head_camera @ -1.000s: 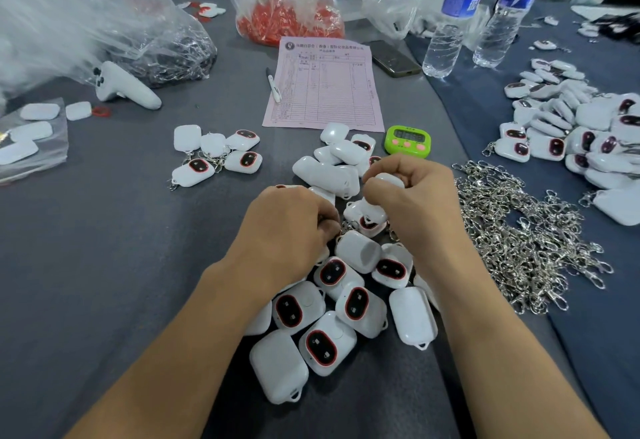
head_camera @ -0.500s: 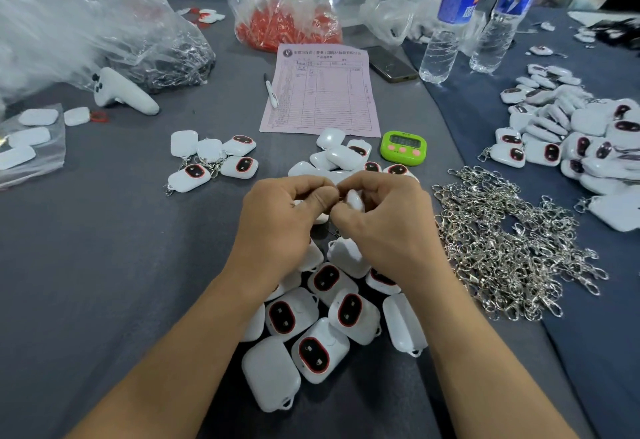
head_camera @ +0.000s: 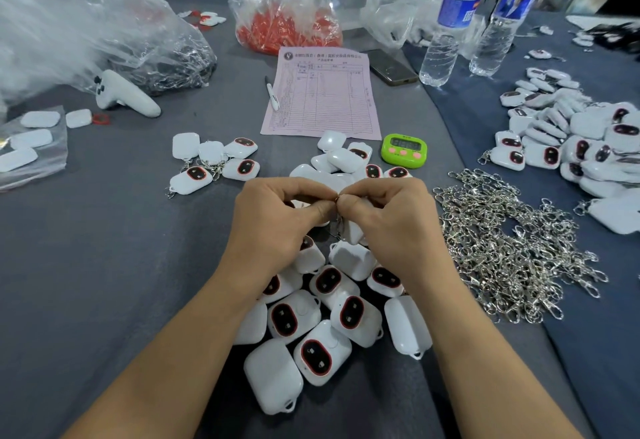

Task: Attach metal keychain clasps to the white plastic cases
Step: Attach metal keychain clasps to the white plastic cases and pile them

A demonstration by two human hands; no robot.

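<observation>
My left hand (head_camera: 277, 220) and my right hand (head_camera: 391, 220) meet above a heap of white plastic cases (head_camera: 325, 317), fingertips together. Between them they pinch a small metal keychain clasp (head_camera: 337, 220). A white case (head_camera: 353, 232) hangs under my right hand's fingers, mostly hidden. A big pile of loose metal clasps (head_camera: 509, 248) lies to the right. Several cases with clasps fitted (head_camera: 214, 161) sit at the left.
A pink paper form (head_camera: 322, 92) with a pen, a green timer (head_camera: 403, 149), a phone and two water bottles (head_camera: 450, 19) lie beyond. A large pile of cases (head_camera: 581, 147) fills the right. Plastic bags (head_camera: 86, 30) and a red-filled bag (head_camera: 287, 19) sit at the back.
Both hands lifted from the heap and came together at the middle. Their fingertips now pinch the clasp, with the case hanging under the right hand.
</observation>
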